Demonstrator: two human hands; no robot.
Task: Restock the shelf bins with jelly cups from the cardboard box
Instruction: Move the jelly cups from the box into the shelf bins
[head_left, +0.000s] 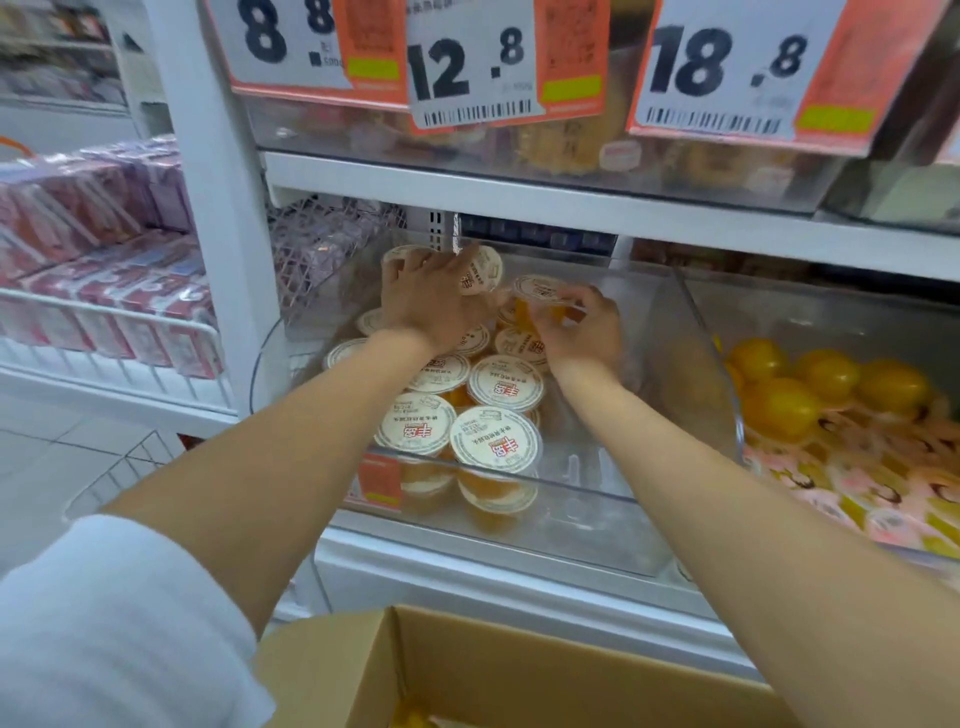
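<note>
Both my arms reach into a clear plastic shelf bin (582, 486) that holds several orange jelly cups (496, 441) with white printed lids. My left hand (428, 301) is at the back of the bin, its fingers curled round two jelly cups (485, 270). My right hand (584, 332) pinches one jelly cup (540, 296) by its rim, just above the pile. The open cardboard box (467, 670) sits below at the frame's bottom edge, and little of its inside shows.
A neighbouring clear bin (831, 322) to the right holds yellow round sweets and pink-wrapped ones. Price cards (467, 62) hang from the shelf above. A white upright post (202, 208) stands left, with a wire rack of pink packets (104, 291) beyond it.
</note>
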